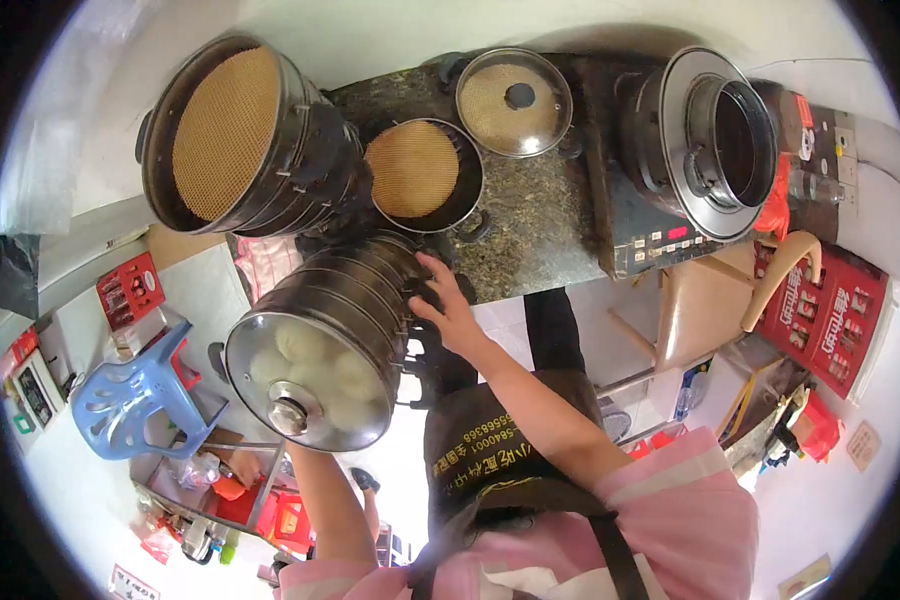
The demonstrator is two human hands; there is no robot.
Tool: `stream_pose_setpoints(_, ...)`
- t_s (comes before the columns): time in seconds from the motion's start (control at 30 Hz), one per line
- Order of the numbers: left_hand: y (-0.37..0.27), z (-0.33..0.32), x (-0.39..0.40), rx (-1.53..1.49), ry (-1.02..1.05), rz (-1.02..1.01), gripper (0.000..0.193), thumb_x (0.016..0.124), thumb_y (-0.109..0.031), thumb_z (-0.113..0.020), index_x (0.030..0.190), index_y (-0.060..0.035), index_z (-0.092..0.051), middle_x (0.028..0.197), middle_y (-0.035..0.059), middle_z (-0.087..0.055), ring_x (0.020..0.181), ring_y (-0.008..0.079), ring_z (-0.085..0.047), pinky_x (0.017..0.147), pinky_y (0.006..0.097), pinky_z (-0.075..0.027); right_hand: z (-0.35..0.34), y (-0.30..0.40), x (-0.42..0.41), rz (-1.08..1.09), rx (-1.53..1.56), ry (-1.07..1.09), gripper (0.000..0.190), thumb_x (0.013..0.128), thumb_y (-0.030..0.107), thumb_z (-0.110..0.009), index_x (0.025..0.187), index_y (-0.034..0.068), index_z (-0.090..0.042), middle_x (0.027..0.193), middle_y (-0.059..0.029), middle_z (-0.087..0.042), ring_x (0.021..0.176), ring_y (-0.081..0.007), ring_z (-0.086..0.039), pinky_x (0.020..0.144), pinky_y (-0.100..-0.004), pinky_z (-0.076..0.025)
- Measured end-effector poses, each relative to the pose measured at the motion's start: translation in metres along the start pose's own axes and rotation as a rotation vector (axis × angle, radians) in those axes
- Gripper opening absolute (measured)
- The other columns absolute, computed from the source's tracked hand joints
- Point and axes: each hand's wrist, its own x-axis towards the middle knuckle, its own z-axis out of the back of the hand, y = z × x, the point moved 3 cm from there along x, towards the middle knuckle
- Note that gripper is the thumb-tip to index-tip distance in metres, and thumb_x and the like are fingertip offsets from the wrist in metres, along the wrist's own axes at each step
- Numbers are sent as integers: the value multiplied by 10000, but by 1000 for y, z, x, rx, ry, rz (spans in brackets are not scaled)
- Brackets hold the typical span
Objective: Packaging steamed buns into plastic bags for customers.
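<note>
A tall stack of metal steamer tiers (pixel 345 281) stands at the counter's near edge, seen from above at a slant. Its glass lid (pixel 259 390) has a metal knob (pixel 291 415), and pale round buns (pixel 352 375) show through the glass. My right hand (pixel 450 307) is low on the stack's right side, its fingers around the area of a black side handle. My left forearm (pixel 330 495) reaches up behind the lidded top tier, which hides the left hand, so its grip cannot be seen.
Behind stand another steamer stack (pixel 307 150) with a tan mesh liner (pixel 229 135), a lined pot (pixel 469 184), and a glass-lidded pot (pixel 487 135). On the right, a metal pot (pixel 660 142) sits on an induction cooker (pixel 645 251). A blue plastic stool (pixel 120 405) and a chair (pixel 697 307) flank me.
</note>
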Motion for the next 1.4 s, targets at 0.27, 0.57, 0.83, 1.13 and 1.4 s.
stream_pose_setpoints(0.27, 24, 4, -102, -21, 125, 11, 536, 899, -440, -350, 1256, -40, -341, 1239, 113, -410, 1128, 255, -410, 952, 405, -356, 42, 66, -22, -10, 37, -55, 405, 807, 281, -577, 1111, 29, -486, 1158, -122, -456, 1120, -270, -400, 939, -361, -322)
stream_pose_setpoints(0.57, 50, -165, -108, 9, 397, 3, 525, 901, -433, -351, 1251, -42, -349, 1232, 110, -418, 1122, 252, -416, 950, 403, -360, 243, 194, -50, -92, -118, -300, 302, 858, 293, -536, 987, 20, -529, 812, -83, -549, 781, -140, -524, 710, -276, -419)
stream_pose_setpoints(0.83, 95, -490, -30, 160, 572, 12, 515, 903, -426, -352, 1247, -43, -356, 1226, 108, -425, 1117, 250, -422, 947, 402, -363, 465, 250, -21, 505, -495, -299, 225, 822, 237, -534, 836, 13, -559, 665, -46, -530, 651, -106, -501, 599, -275, -419)
stream_pose_setpoints(1.13, 125, -577, 2, 325, 642, 108, 505, 905, -419, -353, 1242, -44, -364, 1219, 105, -433, 1111, 247, -428, 945, 400, -367, 543, 215, 32, 344, -210, -423, 229, 874, 214, -479, 861, -3, -551, 656, -40, -527, 629, -113, -506, 603, -271, -443)
stream_pose_setpoints(1.4, 82, -560, 13, 183, 456, 16, 443, 907, -382, -375, 1205, -54, -397, 1160, 85, -471, 1047, 224, -465, 899, 380, -396, 506, 253, 14, 134, 50, -504, 283, 759, 180, -600, 1003, 35, -596, 859, -81, -627, 782, -164, -557, 759, -326, -432)
